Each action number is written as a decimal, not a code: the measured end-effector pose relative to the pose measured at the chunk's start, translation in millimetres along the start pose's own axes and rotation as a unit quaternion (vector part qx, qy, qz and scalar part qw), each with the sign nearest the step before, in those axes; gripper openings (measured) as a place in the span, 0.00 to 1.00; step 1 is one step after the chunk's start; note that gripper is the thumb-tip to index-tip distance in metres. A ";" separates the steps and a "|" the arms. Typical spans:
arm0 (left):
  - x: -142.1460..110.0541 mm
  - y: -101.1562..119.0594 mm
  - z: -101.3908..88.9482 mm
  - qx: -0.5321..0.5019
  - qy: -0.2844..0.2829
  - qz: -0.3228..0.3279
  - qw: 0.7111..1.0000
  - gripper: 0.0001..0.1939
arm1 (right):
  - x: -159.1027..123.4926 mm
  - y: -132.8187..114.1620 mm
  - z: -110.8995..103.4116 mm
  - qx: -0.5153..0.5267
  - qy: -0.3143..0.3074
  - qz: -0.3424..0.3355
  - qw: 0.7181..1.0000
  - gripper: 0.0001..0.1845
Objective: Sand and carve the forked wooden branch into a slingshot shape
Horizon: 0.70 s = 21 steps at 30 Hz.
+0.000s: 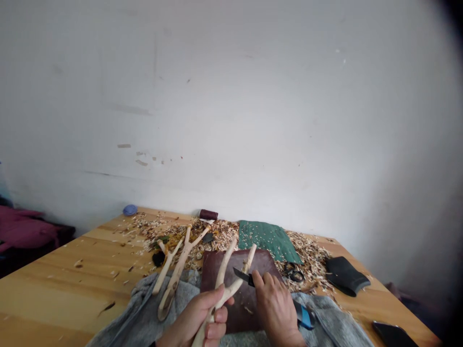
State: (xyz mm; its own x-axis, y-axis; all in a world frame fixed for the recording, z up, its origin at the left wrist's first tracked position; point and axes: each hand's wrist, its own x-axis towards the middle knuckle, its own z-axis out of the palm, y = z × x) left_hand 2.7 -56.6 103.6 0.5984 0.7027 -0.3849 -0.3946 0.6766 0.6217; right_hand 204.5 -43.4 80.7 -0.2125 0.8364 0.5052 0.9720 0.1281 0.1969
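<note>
A peeled, Y-shaped forked stick (226, 293) stands tilted in front of me, its two prongs pointing up and away. My left hand (208, 315) is closed around its handle below the fork. In my right hand (273, 303) is a knife (241, 274), gripped by its dark handle. The blade points left, close to the right prong; whether it touches the wood I cannot tell. Beneath both hands lies a dark red leather-like sheet (211, 265). Left of it, a larger forked stick (177, 267) and a smaller one (167, 265) rest on grey cloth (141, 301).
Wood shavings (226, 229) cover the back of the wooden table (47, 294). Near them are a green cloth (264, 236), a dark thread spool (209, 215), black scissors (293, 273) and a blue ball (130, 210). To the right lie a black sheet (345, 274) and a phone (392, 334).
</note>
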 end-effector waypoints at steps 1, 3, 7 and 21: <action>-0.1 1.7 -0.8 -0.013 -0.007 -0.009 1.000 0.16 | 0.1 -0.3 1.1 0.008 -0.003 0.003 1.000 0.22; -0.1 3.6 -1.7 -0.023 -0.026 -0.017 0.999 0.16 | 0.1 -1.0 3.9 0.027 -0.004 0.011 1.000 0.22; -0.1 1.1 -1.0 0.003 -0.043 -0.005 0.999 0.20 | -0.2 -1.5 7.5 0.071 0.007 0.028 0.997 0.21; 10.0 -12.6 1.4 0.252 0.094 0.214 0.939 0.32 | -6.6 2.8 18.8 0.042 0.094 0.004 0.995 0.23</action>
State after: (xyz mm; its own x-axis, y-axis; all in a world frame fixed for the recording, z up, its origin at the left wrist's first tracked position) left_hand 14.6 -58.3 92.9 0.3070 0.9453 -0.1107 -0.1621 0.1665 0.9726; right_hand 210.5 -38.5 62.1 -0.2126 0.7247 0.6555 0.9769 0.1736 0.1249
